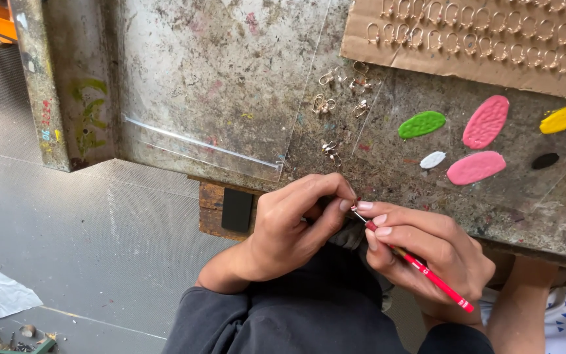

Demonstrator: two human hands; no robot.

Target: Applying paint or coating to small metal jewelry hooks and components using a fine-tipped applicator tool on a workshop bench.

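— Head view: left hand [289, 223] pinching something tiny at the worktable edge [185, 172], fingertips pressed together over it; too small to identify, probably one of the metal hooks.
— And the right hand [427, 255]?
— Clamped pen-fashion on a red-handled fine brush [427, 272], tip meeting the pinched piece between both hands.
— Handling?
— Judged light, stiff, easily dropped or bent; best gripped by the loop end, clear of the tip.
— Nearby?
— Loose gold hooks [325, 103] scattered on the table, more hooks in rows on cardboard [473, 39], paint blobs: green [422, 124], pink [486, 121], yellow [560, 120].
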